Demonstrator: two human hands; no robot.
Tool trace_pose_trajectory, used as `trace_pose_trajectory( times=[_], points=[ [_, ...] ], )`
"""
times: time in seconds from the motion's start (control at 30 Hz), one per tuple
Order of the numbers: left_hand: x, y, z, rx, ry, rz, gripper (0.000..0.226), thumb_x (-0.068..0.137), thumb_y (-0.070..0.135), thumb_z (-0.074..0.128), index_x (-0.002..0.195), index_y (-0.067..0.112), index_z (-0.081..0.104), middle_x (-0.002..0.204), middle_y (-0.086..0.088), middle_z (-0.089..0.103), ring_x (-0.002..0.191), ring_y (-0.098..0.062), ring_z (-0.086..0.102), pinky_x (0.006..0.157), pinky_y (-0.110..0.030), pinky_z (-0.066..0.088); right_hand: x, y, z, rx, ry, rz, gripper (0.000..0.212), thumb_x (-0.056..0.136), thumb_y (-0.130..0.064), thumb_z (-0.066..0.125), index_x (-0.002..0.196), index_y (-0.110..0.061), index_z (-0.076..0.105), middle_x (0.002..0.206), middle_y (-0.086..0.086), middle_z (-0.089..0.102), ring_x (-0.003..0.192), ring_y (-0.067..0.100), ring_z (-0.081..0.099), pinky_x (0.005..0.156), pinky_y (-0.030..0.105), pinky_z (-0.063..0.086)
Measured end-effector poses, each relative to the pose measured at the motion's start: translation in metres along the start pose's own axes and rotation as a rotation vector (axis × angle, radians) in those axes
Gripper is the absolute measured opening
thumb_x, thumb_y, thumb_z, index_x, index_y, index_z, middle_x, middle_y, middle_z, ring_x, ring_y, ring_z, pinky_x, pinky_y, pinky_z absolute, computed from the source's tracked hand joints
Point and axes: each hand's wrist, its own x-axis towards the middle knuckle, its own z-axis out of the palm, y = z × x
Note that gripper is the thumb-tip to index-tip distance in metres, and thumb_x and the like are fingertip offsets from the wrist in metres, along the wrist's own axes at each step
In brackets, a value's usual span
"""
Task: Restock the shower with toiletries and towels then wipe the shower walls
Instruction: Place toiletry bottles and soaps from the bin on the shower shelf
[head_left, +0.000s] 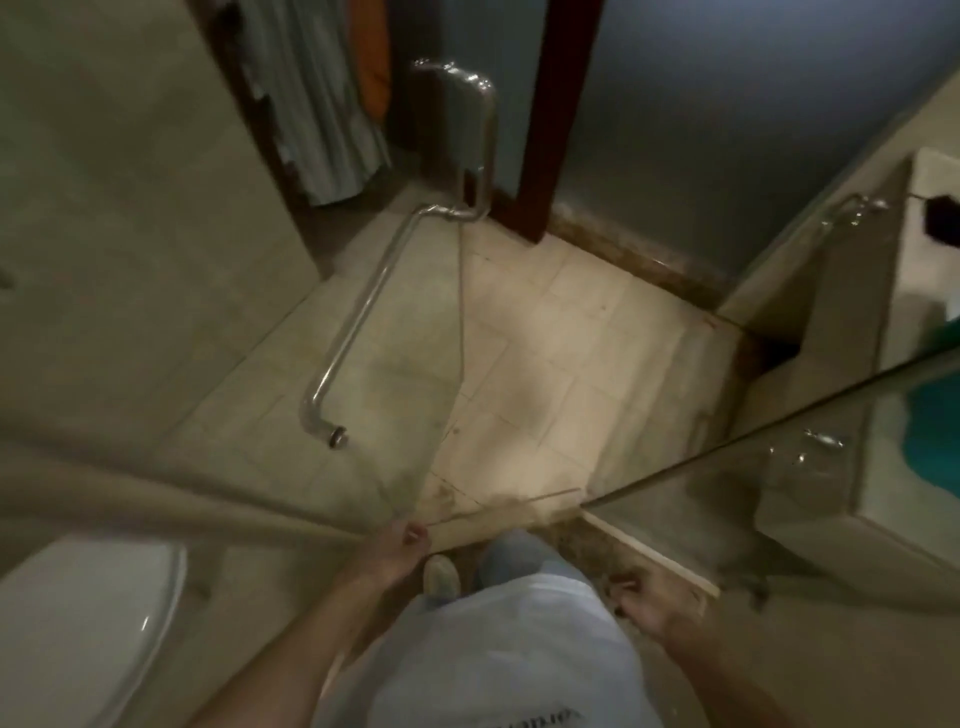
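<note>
Nearest the lens, the person's white shirt (498, 654) fills the lower centre of the head view.

1. Far left: a white toilet lid (88, 618) lies closed, apart from the work.
2. Left hand (400, 548): it pinches the free edge of the glass door (395, 332) low down, with the thumb on the near face. Motion blur hides the other fingers.
3. Chrome handle (363, 306): it is mounted on the door, well above the hand, and nothing touches it.
4. Centre: pale floor tiles (561, 353) show past the door edge. One shoe (441, 577) stands just beside the left hand.
5. Right hand (652, 605): it hangs beside the hip with fingers loosely curled and carries nothing.
6. Right: a fixed glass panel (779, 493) meets the threshold. A teal cloth (935, 431) shows behind it at the frame edge. Whether it is a towel cannot be determined.

Assessment: the step in hand appears to be moving the door to pass through. No toiletries or towels are held or clearly visible, so restocking is judged not yet begun.

Recommended practice:
- Move the door by the handle, not the bare edge. This keeps prints off the glass and fingers out of the gap at the panel.
- Swing it slowly and keep the shoe out of its path.
- Keep the right hand free to carry supplies.
</note>
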Motion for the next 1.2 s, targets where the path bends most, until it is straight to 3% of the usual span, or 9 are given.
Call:
trace_pose_trajectory(
  times=[0.1,0.23,0.37,0.5,0.67,0.77,0.83,1.0,1.2],
  points=[
    [0.033,0.051,-0.027,0.004,-0.003,0.054,0.006,0.098,0.029,0.059,0.094,0.032,0.061,0.104,-0.003,0.067,0.103,-0.023,0.064,0.080,-0.026,0.046,-0.001,-0.018,-0.011,0.005,0.065,-0.029,0.015,0.096,-0.007,0.059,0.108,-0.002,0.068,0.076,0.002,0.064,0.063,0.007,0.055,0.054,0.010,0.046],
    [0.077,0.087,-0.039,0.030,-0.023,0.069,0.015,0.097,0.030,0.061,0.085,0.036,0.055,0.097,0.001,0.065,0.098,-0.022,0.063,0.079,-0.027,0.048,0.028,-0.021,-0.015,0.120,0.055,0.057,0.028,0.096,-0.021,0.064,0.115,-0.002,0.066,0.087,0.002,0.065,0.086,0.025,0.070,0.082,0.033,0.058],
    [0.118,0.114,-0.041,0.019,-0.067,0.044,0.015,0.098,0.024,0.061,0.085,0.031,0.058,0.087,0.003,0.065,0.084,-0.018,0.062,0.065,-0.025,0.045,0.059,-0.053,-0.041,0.112,0.035,0.008,0.030,0.096,-0.018,0.064,0.115,0.005,0.067,0.089,0.008,0.063,0.087,0.029,0.069,0.086,0.045,0.057],
    [0.153,0.141,-0.049,-0.043,-0.073,-0.014,0.012,0.098,0.010,0.059,0.091,0.017,0.066,0.090,-0.008,0.068,0.089,-0.024,0.063,0.065,-0.023,0.043,0.110,-0.097,-0.078,0.166,0.039,0.054,0.022,0.090,-0.013,0.062,0.110,-0.006,0.071,0.089,0.005,0.068,0.095,0.030,0.070,0.088,0.039,0.055],
    [0.183,0.180,-0.076,-0.031,-0.060,-0.049,0.010,0.098,0.014,0.061,0.092,0.020,0.066,0.092,-0.007,0.071,0.087,-0.025,0.069,0.069,-0.027,0.050,0.159,-0.164,-0.135,0.258,0.052,-0.024,0.025,0.092,-0.023,0.060,0.114,-0.013,0.068,0.108,0.010,0.071,0.100,0.029,0.069,0.089,0.041,0.057],
    [0.207,0.199,-0.090,-0.015,-0.071,-0.068,0.006,0.097,0.017,0.063,0.094,0.019,0.067,0.097,-0.009,0.072,0.088,-0.024,0.070,0.084,-0.036,0.054,0.168,-0.205,-0.178,0.339,0.108,-0.050,0.024,0.094,-0.023,0.059,0.116,-0.014,0.066,0.106,0.011,0.069,0.099,0.029,0.069,0.081,0.037,0.056],
    [0.222,0.213,-0.097,0.006,-0.085,-0.098,0.008,0.097,0.016,0.062,0.100,0.013,0.069,0.097,-0.009,0.072,0.088,-0.025,0.070,0.081,-0.033,0.054,0.175,-0.216,-0.199,0.367,0.133,-0.043,0.024,0.094,-0.023,0.059,0.115,-0.015,0.066,0.105,0.010,0.070,0.098,0.028,0.069,0.082,0.038,0.055],
    [0.286,0.294,-0.098,0.040,-0.134,-0.105,0.011,0.097,0.010,0.059,0.093,0.008,0.069,0.094,-0.016,0.071,0.085,-0.027,0.066,0.062,-0.024,0.043,0.203,-0.210,-0.248,0.475,0.196,0.090,0.024,0.096,-0.023,0.058,0.117,-0.015,0.064,0.111,0.010,0.069,0.103,0.026,0.068,0.090,0.042,0.057],
    [0.389,0.444,-0.079,0.148,-0.245,0.052,0.014,0.094,0.026,0.064,0.097,0.013,0.070,0.102,-0.011,0.072,0.095,-0.028,0.068,0.082,-0.031,0.049,0.226,-0.176,-0.288,0.539,0.281,0.301,0.028,0.099,-0.021,0.059,0.121,-0.006,0.062,0.114,0.010,0.066,0.111,0.029,0.065,0.085,0.031,0.051]
  ],
)
